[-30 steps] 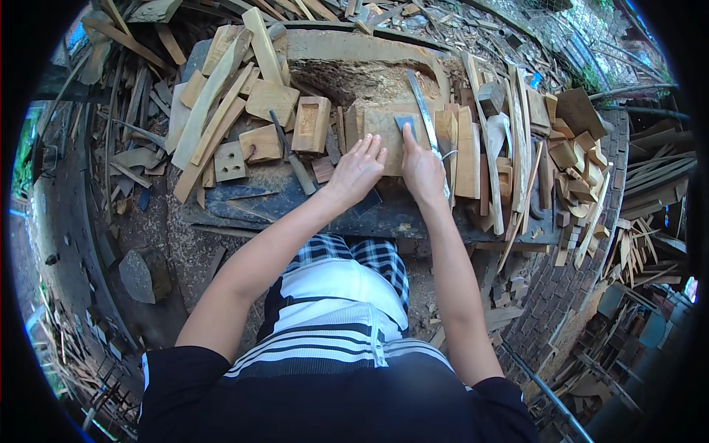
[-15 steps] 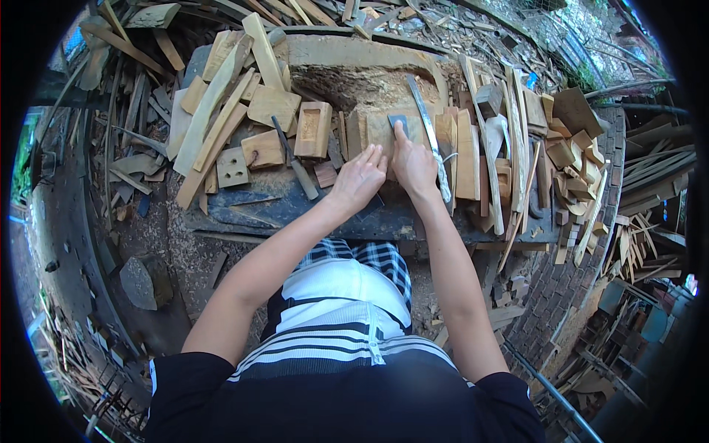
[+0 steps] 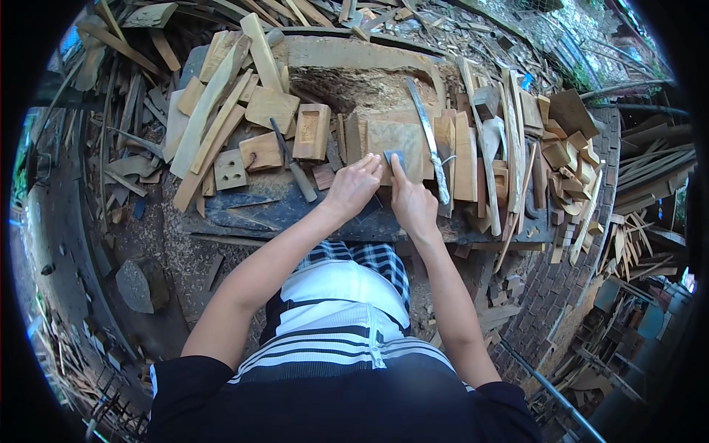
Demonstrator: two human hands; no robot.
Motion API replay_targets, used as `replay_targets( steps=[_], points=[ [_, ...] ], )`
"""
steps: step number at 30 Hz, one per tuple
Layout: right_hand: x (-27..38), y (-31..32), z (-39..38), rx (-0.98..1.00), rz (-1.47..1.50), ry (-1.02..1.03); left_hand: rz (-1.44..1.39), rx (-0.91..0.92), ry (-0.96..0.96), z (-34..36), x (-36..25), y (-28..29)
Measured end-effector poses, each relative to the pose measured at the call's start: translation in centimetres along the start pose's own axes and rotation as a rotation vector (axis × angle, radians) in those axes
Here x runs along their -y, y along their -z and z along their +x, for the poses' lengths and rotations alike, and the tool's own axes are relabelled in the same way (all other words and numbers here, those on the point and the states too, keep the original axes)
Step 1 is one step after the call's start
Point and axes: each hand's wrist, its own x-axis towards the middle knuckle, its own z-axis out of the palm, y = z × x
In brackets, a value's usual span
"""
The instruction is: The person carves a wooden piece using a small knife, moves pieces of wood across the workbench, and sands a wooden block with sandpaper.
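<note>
A flat, pale wooden block [image 3: 396, 136] lies before me on the workbench. My left hand [image 3: 354, 184] steadies it at its near left edge, fingers pressed together. With its index finger stretched forward, my right hand [image 3: 415, 207] presses a small blue-grey piece of sandpaper [image 3: 394, 156] onto the block's near part. The other right fingers curl under and are partly hidden. Just right of the block rests a long metal blade [image 3: 422, 118] with a cloth-wrapped handle. Left of my left hand lies a chisel-like tool [image 3: 301, 180] with a wooden handle.
Cut wood pieces crowd the left, including a recessed block [image 3: 312, 131] and a block with holes [image 3: 230, 170]. Upright strips [image 3: 464, 159] and offcuts [image 3: 572, 170] pack the right. A large hollowed timber [image 3: 347, 55] lies behind. A stone [image 3: 142, 284] sits on the ground at left.
My right hand has drawn the sandpaper toward me, from the block's far part to its near part. My left hand has shifted slightly left and nearer, staying at the block's edge.
</note>
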Motion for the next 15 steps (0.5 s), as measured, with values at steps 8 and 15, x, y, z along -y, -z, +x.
replay_targets(
  steps=[8,15],
  points=[
    [-1.2,-0.9,5.1,-0.037,0.006,-0.079,0.030,-0.030,-0.045,0.2,-0.5,-0.2],
    [-0.3,0.5,-1.1,0.065,-0.016,-0.018,0.059,-0.058,0.011,-0.3,-0.2,-0.7]
  ],
)
